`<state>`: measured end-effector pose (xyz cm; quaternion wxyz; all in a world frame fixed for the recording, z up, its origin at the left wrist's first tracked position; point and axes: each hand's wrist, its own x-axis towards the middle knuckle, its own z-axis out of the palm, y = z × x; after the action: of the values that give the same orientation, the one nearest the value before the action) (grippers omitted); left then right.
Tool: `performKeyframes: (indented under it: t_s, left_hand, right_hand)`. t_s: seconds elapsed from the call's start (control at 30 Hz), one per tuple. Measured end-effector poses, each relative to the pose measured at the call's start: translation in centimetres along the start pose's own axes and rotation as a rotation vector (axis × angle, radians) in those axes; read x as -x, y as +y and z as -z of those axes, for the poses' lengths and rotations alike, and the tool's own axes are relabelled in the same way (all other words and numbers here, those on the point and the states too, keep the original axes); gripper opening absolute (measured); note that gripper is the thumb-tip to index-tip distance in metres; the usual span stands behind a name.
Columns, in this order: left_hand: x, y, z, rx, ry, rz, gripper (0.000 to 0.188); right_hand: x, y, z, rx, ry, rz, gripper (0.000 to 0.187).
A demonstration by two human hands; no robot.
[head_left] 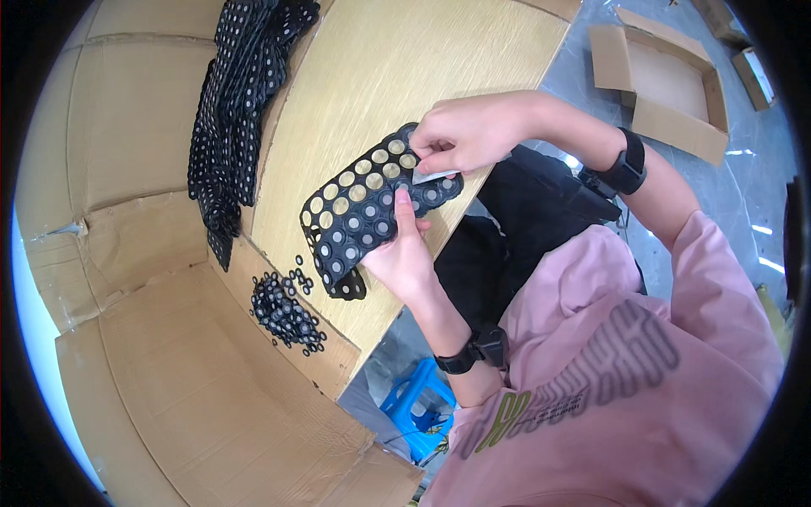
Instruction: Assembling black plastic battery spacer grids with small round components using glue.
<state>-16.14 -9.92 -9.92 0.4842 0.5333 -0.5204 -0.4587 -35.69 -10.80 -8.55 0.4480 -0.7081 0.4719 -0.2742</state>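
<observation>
A flexible black sheet (355, 221) with rows of round spots lies over the wooden table's edge area. Its far rows show pale yellow circles, close to the tabletop's colour; the nearer rows show grey-white discs. My left hand (404, 258) grips the sheet from the near side, thumb on top and fingers mostly underneath. At the sheet's right end my right hand (469, 133) is closed in a pinch on a small white piece (433, 177), which touches or hangs just over the sheet. What that piece is made of cannot be made out.
Similar black sheets (241, 101) lie heaped at the table's far left. Small black rings (285, 311) form a pile near the left edge. Cardboard (194, 355) walls the left side. An open carton (672, 76) sits on the floor at right; a blue stool (418, 410) stands below the table.
</observation>
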Motion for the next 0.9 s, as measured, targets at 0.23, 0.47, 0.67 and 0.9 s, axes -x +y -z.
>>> performKeyframes:
  t_s: [0.23,0.47,0.67,0.9]
  left_hand:
    - [0.2,0.7,0.0,-0.095,-0.016,0.095,0.035]
    - [0.1,0.8,0.0,-0.08,0.006,0.14,0.033]
    - [0.4,0.5,0.0,-0.102,0.045,0.087,0.016]
    - [0.8,1.4,-0.1,-0.139,0.018,0.104,0.022]
  right_hand:
    - [0.2,-0.3,-0.3,0.055,0.052,0.073,0.036]
    - [0.3,-0.6,-0.4,0.127,0.074,0.09,0.035]
    - [0.4,-0.7,-0.8,0.157,0.121,0.075,0.033]
    - [0.4,-1.0,-2.2,0.273,0.246,0.022,0.028]
